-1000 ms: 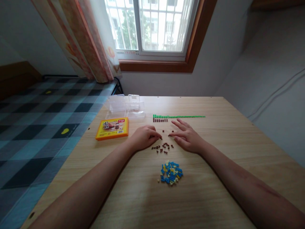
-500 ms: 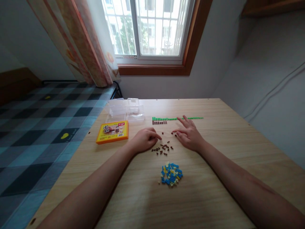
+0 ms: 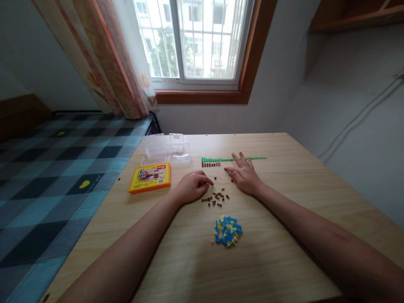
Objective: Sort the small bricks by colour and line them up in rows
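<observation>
My left hand (image 3: 194, 186) rests on the table left of the loose brown bricks (image 3: 217, 196), its index finger stretched out and the other fingers curled under. No brick shows in it. My right hand (image 3: 245, 173) lies with fingers spread, the upper ones across the row of green bricks (image 3: 210, 160). One of its fingertips touches a small brown brick (image 3: 225, 169). Below the green row runs a shorter row of brown bricks (image 3: 211, 165). A single brown brick (image 3: 215, 178) lies between my hands, and another (image 3: 232, 181) sits beside my right hand.
A pile of blue and yellow bricks (image 3: 229, 230) lies nearer me on the wooden table (image 3: 271, 261). At the left are a yellow-orange box (image 3: 150, 178) and clear plastic containers (image 3: 166, 149). A bed with a checked cover (image 3: 63, 176) stands left of the table.
My right hand has moved a little away from me and left, a brown brick moving at its fingertip towards the brown row. My left hand stays in place. The view has shifted slightly.
</observation>
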Available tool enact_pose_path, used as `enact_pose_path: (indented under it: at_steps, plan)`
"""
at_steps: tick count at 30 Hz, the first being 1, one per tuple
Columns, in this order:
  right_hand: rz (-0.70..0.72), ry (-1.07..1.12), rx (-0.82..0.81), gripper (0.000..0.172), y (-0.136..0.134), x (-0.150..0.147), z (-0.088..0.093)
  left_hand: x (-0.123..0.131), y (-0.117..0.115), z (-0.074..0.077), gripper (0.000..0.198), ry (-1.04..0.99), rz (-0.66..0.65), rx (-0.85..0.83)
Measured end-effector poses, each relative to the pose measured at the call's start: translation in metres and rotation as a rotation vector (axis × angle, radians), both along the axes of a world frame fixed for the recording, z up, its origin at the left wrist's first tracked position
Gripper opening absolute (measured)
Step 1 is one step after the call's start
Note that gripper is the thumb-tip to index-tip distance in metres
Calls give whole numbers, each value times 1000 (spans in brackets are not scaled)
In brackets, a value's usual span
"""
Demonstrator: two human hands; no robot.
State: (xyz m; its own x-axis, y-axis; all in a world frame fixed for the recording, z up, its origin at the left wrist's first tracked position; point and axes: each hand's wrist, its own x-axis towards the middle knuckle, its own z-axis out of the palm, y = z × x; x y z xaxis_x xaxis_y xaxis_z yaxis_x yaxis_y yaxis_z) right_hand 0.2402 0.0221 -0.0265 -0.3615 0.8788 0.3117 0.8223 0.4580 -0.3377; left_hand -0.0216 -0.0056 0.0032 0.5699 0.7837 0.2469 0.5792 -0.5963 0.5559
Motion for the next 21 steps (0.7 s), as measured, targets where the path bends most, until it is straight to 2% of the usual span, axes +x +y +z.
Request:
enact_pose_path:
  at_steps: [7, 21]
  plan:
    - [-96, 105, -34, 41, 25, -14, -1, -1, 1, 0, 27, -15, 25, -24]
    - [-24, 77, 28, 42, 23, -13, -6, 0, 0, 1, 26, 0, 31, -13]
